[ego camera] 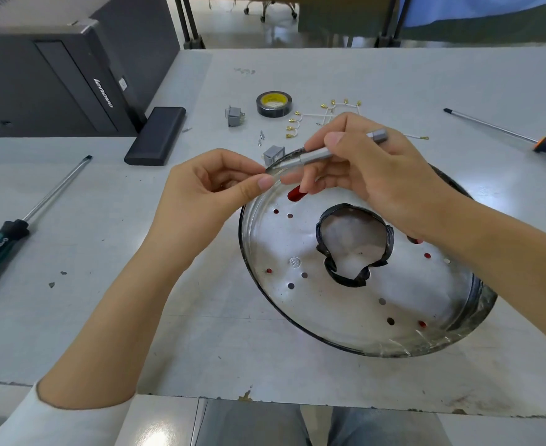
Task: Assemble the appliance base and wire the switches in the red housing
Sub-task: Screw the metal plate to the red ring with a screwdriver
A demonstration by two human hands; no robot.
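A round metal base plate (297, 304) lies on the table at centre right, with several small holes showing red beneath and a central opening edged in black tape (355, 246). My right hand (368, 175) grips a small silver screwdriver (316, 155) above the plate's far rim. My left hand (213, 185) pinches something at the screwdriver's tip; what it is stays hidden by the fingers. Two grey switches (234, 115) (274, 155), loose screws (261, 137) and white wires with brass terminals (326, 114) lie beyond the plate.
A roll of black tape (274, 104) sits at the back. A green-handled screwdriver (23, 220) lies at the left, an orange-handled one (516, 133) at the right. A black computer case (56, 78) and a black box (155, 135) stand at the back left.
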